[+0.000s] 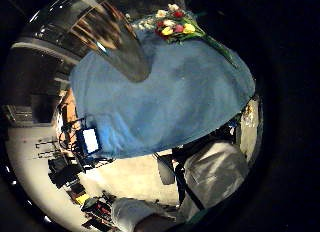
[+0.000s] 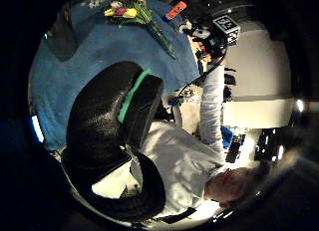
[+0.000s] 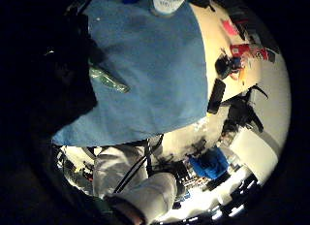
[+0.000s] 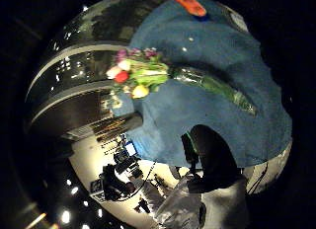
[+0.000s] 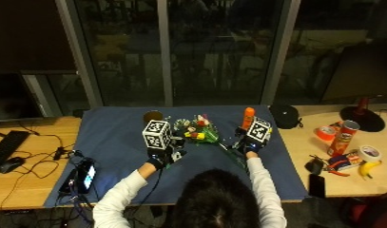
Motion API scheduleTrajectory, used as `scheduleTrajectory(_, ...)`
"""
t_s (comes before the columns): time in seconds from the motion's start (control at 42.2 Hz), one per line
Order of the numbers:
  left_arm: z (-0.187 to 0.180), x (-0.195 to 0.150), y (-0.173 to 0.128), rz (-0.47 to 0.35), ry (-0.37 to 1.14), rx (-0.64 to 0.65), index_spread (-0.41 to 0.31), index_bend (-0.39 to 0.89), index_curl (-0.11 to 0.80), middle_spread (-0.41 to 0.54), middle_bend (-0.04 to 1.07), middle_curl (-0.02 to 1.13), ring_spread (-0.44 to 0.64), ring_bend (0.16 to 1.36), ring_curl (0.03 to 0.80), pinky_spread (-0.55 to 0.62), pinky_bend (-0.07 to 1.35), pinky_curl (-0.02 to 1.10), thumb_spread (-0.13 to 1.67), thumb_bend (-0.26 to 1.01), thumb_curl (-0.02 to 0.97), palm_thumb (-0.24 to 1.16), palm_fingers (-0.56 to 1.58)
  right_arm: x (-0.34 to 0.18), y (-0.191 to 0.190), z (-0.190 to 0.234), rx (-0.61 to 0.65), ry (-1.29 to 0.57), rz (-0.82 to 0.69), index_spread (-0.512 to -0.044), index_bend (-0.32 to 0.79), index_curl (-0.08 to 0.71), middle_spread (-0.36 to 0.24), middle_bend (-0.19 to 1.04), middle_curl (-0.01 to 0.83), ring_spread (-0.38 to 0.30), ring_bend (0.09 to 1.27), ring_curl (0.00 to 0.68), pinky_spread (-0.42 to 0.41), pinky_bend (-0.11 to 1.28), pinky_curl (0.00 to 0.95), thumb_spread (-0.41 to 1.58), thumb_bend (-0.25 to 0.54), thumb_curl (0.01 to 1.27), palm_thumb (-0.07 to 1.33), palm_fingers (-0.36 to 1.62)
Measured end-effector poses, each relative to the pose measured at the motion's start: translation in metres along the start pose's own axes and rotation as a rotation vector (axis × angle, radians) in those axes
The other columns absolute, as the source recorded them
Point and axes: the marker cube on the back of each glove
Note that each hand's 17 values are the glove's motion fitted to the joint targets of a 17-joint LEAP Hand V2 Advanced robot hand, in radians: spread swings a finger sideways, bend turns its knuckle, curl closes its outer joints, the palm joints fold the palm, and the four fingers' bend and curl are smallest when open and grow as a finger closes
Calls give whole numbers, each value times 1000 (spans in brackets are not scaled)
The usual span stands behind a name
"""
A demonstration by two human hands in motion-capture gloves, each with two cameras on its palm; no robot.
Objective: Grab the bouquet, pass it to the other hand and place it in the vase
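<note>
Nothing is done yet: the bouquet (image 5: 199, 131) is lying on the blue-clothed worktop (image 5: 117, 137) near the vase (image 5: 153, 116). The left hand (image 5: 162, 154) is hovering empty, fingers seemingly relaxed; the right hand's (image 5: 248, 144) fingers cannot be judged.

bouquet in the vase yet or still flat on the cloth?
Still out. The bouquet lies flat on the blue cloth, stems stretched along it. In the outside view the vase stands apart from the bouquet; neither hand grips it.
</note>
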Motion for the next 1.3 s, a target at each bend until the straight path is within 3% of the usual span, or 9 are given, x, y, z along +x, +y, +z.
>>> scheduleTrajectory(0.095, -1, -2, 2, -13, -1, -3, 128, 48, 169, 278, 236, 282, 232, 735, 328, 276, 540, 357, 1171, -44, 247, 205, 157, -1, -8, 21, 62, 5, -57, -115, 86, 95, -10, 357, 400, -76, 693, 375, 52, 674, 365, 1011, 53, 353, 657, 600)
scheduleTrajectory(0.403, 2, -7, 8, -16, 26, -10, 142, 65, 133, 271, 269, 323, 232, 771, 331, 279, 578, 365, 1171, -25, 241, 144, 133, 10, -35, 92, 33, 108, 105, -115, 87, 131, -17, 343, 414, -88, 668, 377, 37, 601, 348, 972, 22, 392, 798, 647)
scheduleTrajectory(0.569, 5, -4, 12, -1, 90, -73, 147, 58, 110, 254, 297, 340, 230, 789, 330, 265, 608, 369, 1133, -42, 225, 35, 142, 9, -33, 97, 92, 184, 110, -176, 108, 151, -52, 360, 425, -125, 624, 373, 24, 590, 345, 949, 20, 418, 889, 710)
scheduleTrajectory(0.687, 2, -2, 15, -6, 60, -76, 147, 52, 98, 243, 313, 350, 224, 798, 330, 251, 631, 373, 1107, -43, 220, -23, 151, 5, -33, 99, 64, 210, 64, -191, 277, 231, -82, 339, 429, -157, 611, 368, -81, 506, 318, 936, 47, 426, 992, 1082)
scheduleTrajectory(0.829, 7, -4, 17, -22, 2, -110, 141, 56, 85, 229, 337, 364, 218, 811, 331, 234, 641, 373, 1088, -38, 217, -30, 159, 2, -33, 96, 147, 199, 61, -206, 260, 295, -113, 367, 463, -166, 606, 403, -156, 456, 334, 928, 41, 442, 1046, 1175)
scheduleTrajectory(0.948, 10, -6, 22, -41, -23, -156, 132, 65, 84, 213, 342, 368, 209, 811, 329, 228, 646, 372, 1082, -36, 216, -29, 166, 10, -36, 106, 137, 74, 69, -230, 239, 332, -151, 378, 483, -213, 590, 418, -216, 485, 350, 693, -6, 507, 1055, 1240)
scheduleTrajectory(1.09, 12, -9, 22, -48, -26, -158, 129, 68, 83, 205, 344, 373, 205, 814, 328, 224, 651, 371, 1078, -33, 218, -25, 164, 18, -39, 98, 513, 39, 81, -235, 142, 344, -162, 415, 514, -214, 705, 462, -240, 633, 410, 624, -25, 548, 1046, 1377)
scheduleTrajectory(1.185, 11, -12, 20, -59, -25, -177, 126, 68, 82, 203, 343, 375, 203, 815, 327, 222, 655, 370, 1076, -31, 218, -21, 164, 15, -40, 86, 617, -77, -14, -234, 304, 404, -164, 545, 560, -208, 779, 491, -238, 608, 427, 745, -41, 522, 1011, 1566)
scheduleTrajectory(1.303, 5, -16, 11, -63, 16, -171, 119, 71, 82, 197, 354, 378, 202, 809, 323, 212, 651, 366, 1080, -31, 218, -21, 172, 6, -30, 64, 618, -289, -84, -232, 439, 460, -163, 649, 597, -199, 829, 519, -228, 628, 455, 811, -38, 500, 963, 1553)
